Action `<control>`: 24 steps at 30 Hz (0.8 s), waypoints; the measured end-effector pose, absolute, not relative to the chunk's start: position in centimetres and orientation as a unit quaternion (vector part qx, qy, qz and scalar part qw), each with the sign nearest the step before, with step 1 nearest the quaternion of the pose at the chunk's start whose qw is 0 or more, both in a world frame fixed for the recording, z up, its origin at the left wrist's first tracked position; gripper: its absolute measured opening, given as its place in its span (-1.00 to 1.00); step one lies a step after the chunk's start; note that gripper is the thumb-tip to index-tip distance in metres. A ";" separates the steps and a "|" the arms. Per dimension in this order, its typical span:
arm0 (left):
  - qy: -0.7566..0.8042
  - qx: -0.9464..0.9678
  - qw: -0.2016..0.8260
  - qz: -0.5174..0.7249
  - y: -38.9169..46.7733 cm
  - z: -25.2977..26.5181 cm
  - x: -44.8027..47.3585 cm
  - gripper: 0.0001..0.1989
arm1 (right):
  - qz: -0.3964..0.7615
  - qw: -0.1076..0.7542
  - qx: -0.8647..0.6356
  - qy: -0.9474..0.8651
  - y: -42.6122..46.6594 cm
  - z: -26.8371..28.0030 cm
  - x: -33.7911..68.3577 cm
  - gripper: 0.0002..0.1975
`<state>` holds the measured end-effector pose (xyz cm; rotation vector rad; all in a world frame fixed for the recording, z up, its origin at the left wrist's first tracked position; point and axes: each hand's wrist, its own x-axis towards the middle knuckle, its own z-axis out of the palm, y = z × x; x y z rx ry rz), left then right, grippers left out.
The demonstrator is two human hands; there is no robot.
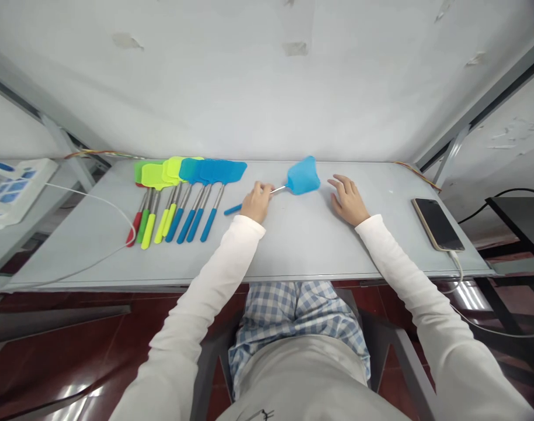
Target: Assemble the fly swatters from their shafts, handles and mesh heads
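Note:
A blue fly swatter [302, 176] with a metal shaft and blue handle lies slantwise over the middle of the table, its paddle to the right. My left hand [257, 202] is closed around it where shaft and handle meet, hiding that part. Just right of the paddle, my right hand [349, 200] rests with fingers apart, not touching the swatter. To the left, several more swatters lie side by side with overlapping paddles and handles toward me: blue ones [210, 225], yellow-green ones [148, 231], a green one [143, 225] and a red one [134, 228].
A phone [437, 224] with a white charging cable [458, 268] lies at the table's right end. Another thin cable [113, 207] crosses the left end of the table [302, 251]. A white wall [267, 88] stands behind. At far left is a white-and-blue box [19, 193].

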<state>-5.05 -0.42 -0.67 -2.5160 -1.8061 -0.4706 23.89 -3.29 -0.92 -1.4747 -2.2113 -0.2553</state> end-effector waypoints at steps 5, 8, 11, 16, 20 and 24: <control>-0.429 -0.874 0.062 -0.218 -0.7 -1.0 -2.8 -0.58 | -0.119 0.205 -0.476 -0.847 -4.1 0.3 20.8 -0.54; -0.396 -0.880 0.081 -0.248 -0.6 -0.9 -2.0 -0.54 | -0.114 0.193 -0.455 -0.862 -3.8 0.1 20.1 -0.57; -0.384 -0.886 0.079 -0.247 -0.4 -0.6 -1.5 -0.52 | -0.127 0.192 -0.464 -0.855 -3.4 0.0 20.2 -0.61; -0.387 -0.889 0.071 -0.234 -0.2 -0.1 -1.0 -0.51 | -0.125 0.171 -0.486 -0.848 -3.2 0.3 20.5 -0.65; -0.378 -0.893 0.094 -0.226 0.0 0.1 -0.9 -0.51 | -0.135 0.169 -0.484 -0.848 -2.9 0.3 20.8 -0.65; -0.370 -0.896 0.087 -0.229 0.1 0.4 -1.2 -0.55 | -0.145 0.175 -0.482 -0.846 -2.7 0.5 21.1 -0.64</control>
